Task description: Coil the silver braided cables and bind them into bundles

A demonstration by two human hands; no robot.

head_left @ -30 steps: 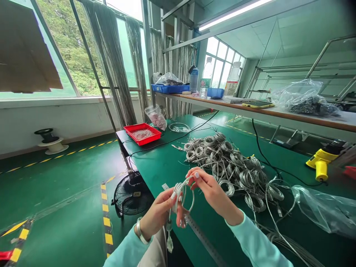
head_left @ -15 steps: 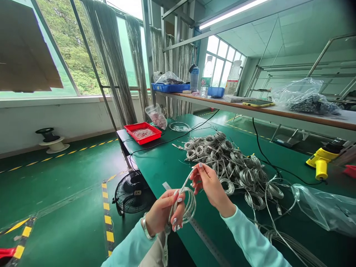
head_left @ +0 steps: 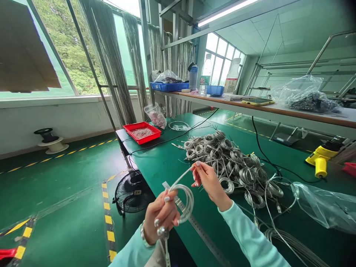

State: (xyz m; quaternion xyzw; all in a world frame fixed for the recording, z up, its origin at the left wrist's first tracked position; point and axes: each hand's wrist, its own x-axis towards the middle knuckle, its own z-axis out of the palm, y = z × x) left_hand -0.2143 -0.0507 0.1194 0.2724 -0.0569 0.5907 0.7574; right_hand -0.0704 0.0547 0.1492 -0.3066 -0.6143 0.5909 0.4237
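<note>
A coiled pale grey cable (head_left: 190, 204) hangs in my left hand (head_left: 161, 215), whose fingers wrap round one side of the loops. Below that hand dangles a length of cable with a connector-like piece on it. My right hand (head_left: 208, 181) pinches the cable's free end between thumb and fingertips, up and to the right of the coil. Between the two hands the end runs straight and slanted. Under them a steel ruler (head_left: 204, 237) lies along the green table's near edge. Behind my right hand is a big heap of coiled cables (head_left: 228, 159).
On the green table (head_left: 155, 163) stand a red tray (head_left: 142, 132) of small pieces and a bag of pinkish parts (head_left: 156, 115). To the right are a yellow heat gun (head_left: 321, 161) and a clear plastic bag (head_left: 325, 209). A shelf (head_left: 233, 104) crosses above; a black fan (head_left: 130, 192) stands at left.
My left hand has dropped slightly and moved left, turning so its fingers curl over the coil. The stretch of cable between the hands is longer. My right hand keeps its pinch, barely shifted.
</note>
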